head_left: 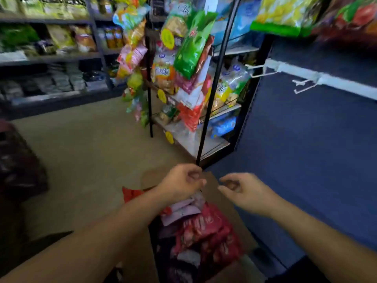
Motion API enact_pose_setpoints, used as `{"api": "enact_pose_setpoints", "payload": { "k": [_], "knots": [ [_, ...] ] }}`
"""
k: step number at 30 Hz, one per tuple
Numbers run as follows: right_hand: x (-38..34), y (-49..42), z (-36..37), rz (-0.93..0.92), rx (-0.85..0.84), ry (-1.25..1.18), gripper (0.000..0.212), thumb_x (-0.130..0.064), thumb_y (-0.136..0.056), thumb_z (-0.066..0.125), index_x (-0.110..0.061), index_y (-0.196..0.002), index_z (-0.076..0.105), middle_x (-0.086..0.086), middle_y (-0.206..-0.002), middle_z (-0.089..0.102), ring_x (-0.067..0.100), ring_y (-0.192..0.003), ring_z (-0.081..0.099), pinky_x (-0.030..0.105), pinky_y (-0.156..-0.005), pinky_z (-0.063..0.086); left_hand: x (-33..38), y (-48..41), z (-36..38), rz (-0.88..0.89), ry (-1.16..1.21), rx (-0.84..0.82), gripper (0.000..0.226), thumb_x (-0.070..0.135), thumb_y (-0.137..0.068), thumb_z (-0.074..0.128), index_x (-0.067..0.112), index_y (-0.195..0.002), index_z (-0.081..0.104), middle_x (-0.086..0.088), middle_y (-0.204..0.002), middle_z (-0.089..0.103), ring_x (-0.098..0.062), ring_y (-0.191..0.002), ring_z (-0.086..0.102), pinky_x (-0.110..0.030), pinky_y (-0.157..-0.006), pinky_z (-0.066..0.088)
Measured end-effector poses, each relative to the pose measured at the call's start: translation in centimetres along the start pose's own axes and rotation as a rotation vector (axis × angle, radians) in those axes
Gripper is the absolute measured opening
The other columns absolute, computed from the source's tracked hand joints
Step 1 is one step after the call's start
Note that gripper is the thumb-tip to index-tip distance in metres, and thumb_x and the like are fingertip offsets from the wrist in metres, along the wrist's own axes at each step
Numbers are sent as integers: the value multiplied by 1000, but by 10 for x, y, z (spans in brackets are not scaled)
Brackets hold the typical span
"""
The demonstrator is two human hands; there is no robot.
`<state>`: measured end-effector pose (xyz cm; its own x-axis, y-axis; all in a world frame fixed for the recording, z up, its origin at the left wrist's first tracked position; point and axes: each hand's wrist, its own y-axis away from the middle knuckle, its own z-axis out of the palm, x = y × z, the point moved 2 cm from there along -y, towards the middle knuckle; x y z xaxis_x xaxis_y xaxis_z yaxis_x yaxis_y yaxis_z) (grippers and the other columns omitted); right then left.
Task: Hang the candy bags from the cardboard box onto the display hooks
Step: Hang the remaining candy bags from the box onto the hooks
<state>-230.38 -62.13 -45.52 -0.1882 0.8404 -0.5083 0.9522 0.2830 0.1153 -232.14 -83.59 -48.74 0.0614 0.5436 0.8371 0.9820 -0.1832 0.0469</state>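
Both my hands over the cardboard box [224, 203] on the floor, which is full of red and pink candy bags [204, 225] (print on them too blurred to read). My left hand [181, 180] is curled nearly closed, fingers pinched together above the bags; can't tell if it actually has hold of one, a pale bag edge sits right under the wrist. My right hand [242, 190] is half open, fingers bent, thumb and forefinger apart, nothing in it. White display hooks [265, 71] stick out of a white rail on the blue wall [306, 139] up to my right, the visible ones bare. Ahead is a black-framed rack [212, 88] with hanging snack bags: a green bag [191, 45] with a small red logo, an orange one below it to the left with white characters I can't make out, yellow round price tags [167, 38] with illegible print. Grey shelving [61, 56] with more packets far left. Whole frame motion-blurred, no brand readable
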Motion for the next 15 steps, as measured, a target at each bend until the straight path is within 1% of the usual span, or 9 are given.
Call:
{"api": "enact_pose_setpoints", "payload": {
  "k": [2, 4, 6, 8, 9, 11, 13, 14, 15],
  "knots": [
    [7, -4, 40, 24, -49, -97, 32, -42, -97, 66, -21, -121, 73, -9, -93, 71, 6, -83, 65, 26, -77, 52, -35, 15, 8, -64, -3, -5, 15, 17, -89, 76, 10, -102, 72, -2, -88, 73, -4, -78, 67, -29, -82, 58],
    [17, -6, 77, 55, -70, -219, 19, -38, -98, 66, -23, -104, 77, -1, -89, 76, 11, -84, 70, 32, -77, 55, -68, 26, 14, -137, -69, 22, 23, 21, -92, 71, 0, -101, 73, -4, -85, 71, -6, -79, 67, -31, -81, 56],
    [32, -7, 112, 106, -43, -334, 19, -32, -99, 67, -19, -90, 78, 7, -85, 76, 10, -78, 69, 35, -78, 54, -97, 29, 13, -154, -191, 45, 35, 33, -87, 64, 2, -100, 73, -10, -95, 75, -23, -91, 70, -38, -80, 57],
    [41, -7, 141, 136, 25, -435, 29, -28, -99, 67, -6, -81, 74, 17, -80, 70, 5, -68, 58, 29, -68, 48, -121, 28, 6, -214, -316, 73, 37, 30, -84, 62, 9, -113, 73, -12, -115, 72, -30, -110, 65, -39, -94, 53],
    [40, -9, 152, 145, 54, -459, 33, -27, -99, 67, -3, -77, 72, 16, -73, 67, 3, -64, 53, 26, -64, 43, -133, 28, 0, -228, -410, 114, 41, 32, -85, 63, 15, -121, 70, -9, -126, 67, -32, -120, 60, -40, -102, 48],
    [28, -18, 168, 125, 23, -470, 33, -23, -100, 67, -11, -69, 67, -3, -58, 59, -3, -57, 48, 17, -59, 37, -153, 30, -10, -333, -630, 147, 50, 45, -87, 60, 30, -134, 59, -8, -149, 50, -37, -140, 41, -50, -116, 31],
    [9, -31, 178, 40, -55, -457, 33, -19, -100, 66, -21, -68, 64, -18, -54, 53, -4, -55, 48, 13, -58, 36, -177, 35, -16, -506, -655, 119, 58, 50, -89, 59, 36, -144, 46, -15, -164, 24, -44, -150, 20, -58, -120, 17],
    [1, -38, 182, 15, -67, -455, 32, -18, -100, 65, -20, -68, 65, -18, -54, 52, -3, -54, 47, 13, -57, 35, -187, 38, -20, -580, -587, 127, 60, 49, -90, 59, 35, -147, 43, -21, -164, 20, -46, -149, 21, -56, -121, 19],
    [-5, -44, 186, -1, -64, -459, 30, -18, -100, 66, -16, -70, 67, -16, -54, 50, -2, -53, 46, 14, -55, 35, -198, 39, -22, -611, -497, 152, 59, 46, -91, 61, 31, -147, 45, -25, -161, 26, -47, -145, 31, -52, -120, 25]
  ]
}}
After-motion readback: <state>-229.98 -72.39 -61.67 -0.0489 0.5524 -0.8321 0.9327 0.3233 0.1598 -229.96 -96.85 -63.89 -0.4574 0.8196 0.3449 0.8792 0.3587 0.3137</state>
